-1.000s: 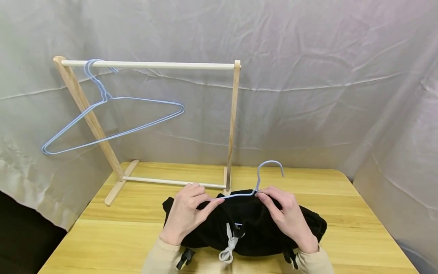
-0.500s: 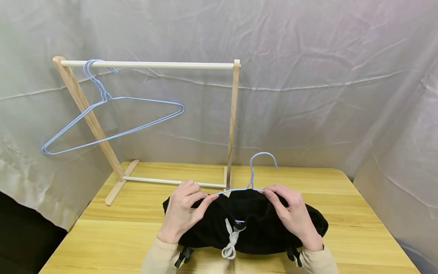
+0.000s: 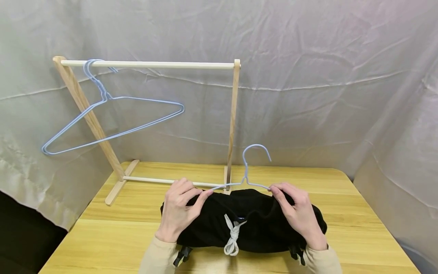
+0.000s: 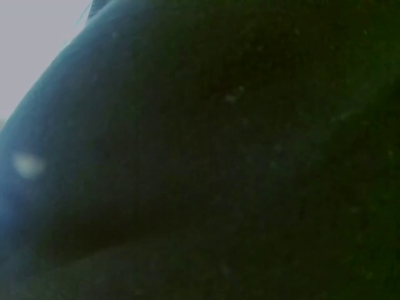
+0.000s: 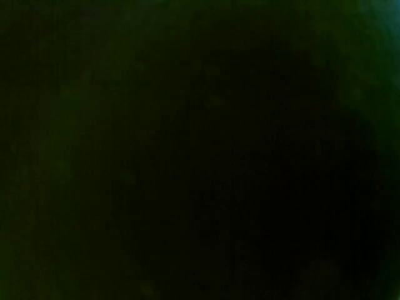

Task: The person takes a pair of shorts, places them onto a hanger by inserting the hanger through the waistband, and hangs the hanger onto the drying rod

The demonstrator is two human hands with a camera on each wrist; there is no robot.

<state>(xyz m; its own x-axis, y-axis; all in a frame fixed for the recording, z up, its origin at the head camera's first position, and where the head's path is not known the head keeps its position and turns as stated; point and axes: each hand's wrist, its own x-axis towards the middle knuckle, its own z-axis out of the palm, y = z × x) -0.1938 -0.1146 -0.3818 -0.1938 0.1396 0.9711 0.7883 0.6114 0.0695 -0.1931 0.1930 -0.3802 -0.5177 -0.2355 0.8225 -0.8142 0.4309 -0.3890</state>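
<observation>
A black garment [image 3: 267, 234] lies on the table [image 3: 359, 228]; the left hand [image 3: 179, 211] and right hand [image 3: 299, 213] pinch the blue hanger [image 3: 245, 173] at its neck. The hook [image 3: 256, 145] has shifted toward the garment's middle, so the hanger sits more centred.

1. Garment [image 3: 267, 234]: soft-looking matt cloth.
2. Drawstring [image 3: 233, 238]: matt fabric cord.
3. Held hanger [image 3: 245, 169]: smooth, seemingly coated wire, faintly shiny.
4. Hung hangers [image 3: 101, 89]: the same smooth finish.
5. Rack uprights [image 3: 233, 121]: smooth wood, grain showing.
6. Rack rails [image 3: 171, 65]: smooth, slightly glossy.
7. Bench [image 3: 356, 224]: smooth, wood-grained, softly glossy.
8. Curtain [image 3: 308, 57]: satiny, creased cloth.
9. Sleeves [image 3: 159, 257]: matt cloth.
</observation>
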